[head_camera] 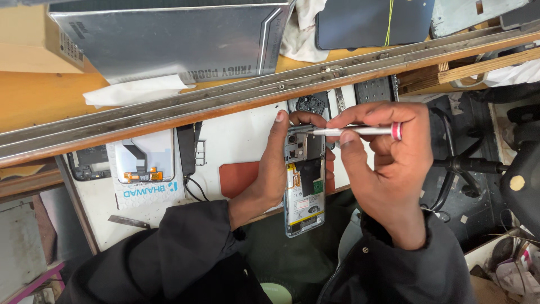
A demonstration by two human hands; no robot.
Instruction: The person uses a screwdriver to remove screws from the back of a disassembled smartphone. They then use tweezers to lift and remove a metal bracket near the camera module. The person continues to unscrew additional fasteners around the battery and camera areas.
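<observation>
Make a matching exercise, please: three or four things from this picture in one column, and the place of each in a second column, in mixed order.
Things:
1. opened phone
2. screwdriver
3. white tissue
4. red mat

Places:
A. on the orange shelf
B. in the left hand
C. on the white table, left of the phone
D. in the right hand

Pairs: 1-B, 2-D, 3-A, 4-C

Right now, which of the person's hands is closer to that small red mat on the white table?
Left. The left hand, gripping the opened phone, sits right beside the red mat, overlapping its edge. The right hand, holding the screwdriver, is beyond the phone.
</observation>
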